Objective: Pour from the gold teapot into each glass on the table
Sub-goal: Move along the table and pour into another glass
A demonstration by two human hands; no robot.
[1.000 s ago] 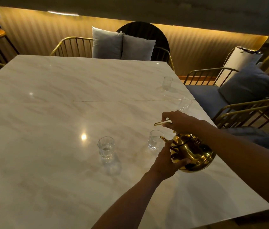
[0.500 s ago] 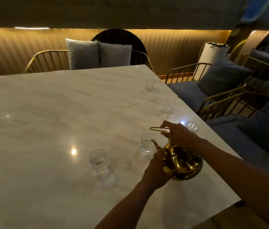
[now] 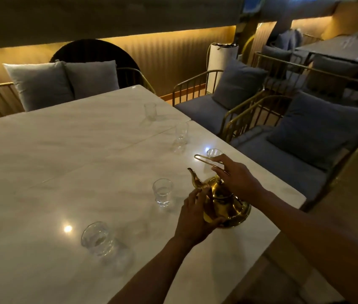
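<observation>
The gold teapot (image 3: 226, 202) is close to the marble table (image 3: 64, 150) near its right edge, spout up and to the left. My right hand (image 3: 237, 178) grips its thin wire handle from above. My left hand (image 3: 195, 220) cups the pot's left side. Several clear glasses stand on the table: one at the near left (image 3: 96, 238), one just left of the spout (image 3: 162, 191), one behind my right hand (image 3: 214, 153), and two farther back (image 3: 181, 137) (image 3: 150, 110).
Gold-framed chairs with grey cushions (image 3: 318, 128) line the table's right side, close to its edge. Two pale pillows (image 3: 64, 81) sit on a bench beyond the far edge. A white cylinder (image 3: 222, 62) stands by the lit wall.
The view has swung to the right. The teapot has come upright from its tilt toward the glass beside the spout and has dropped lower, close to the table; both hands stay on it.
</observation>
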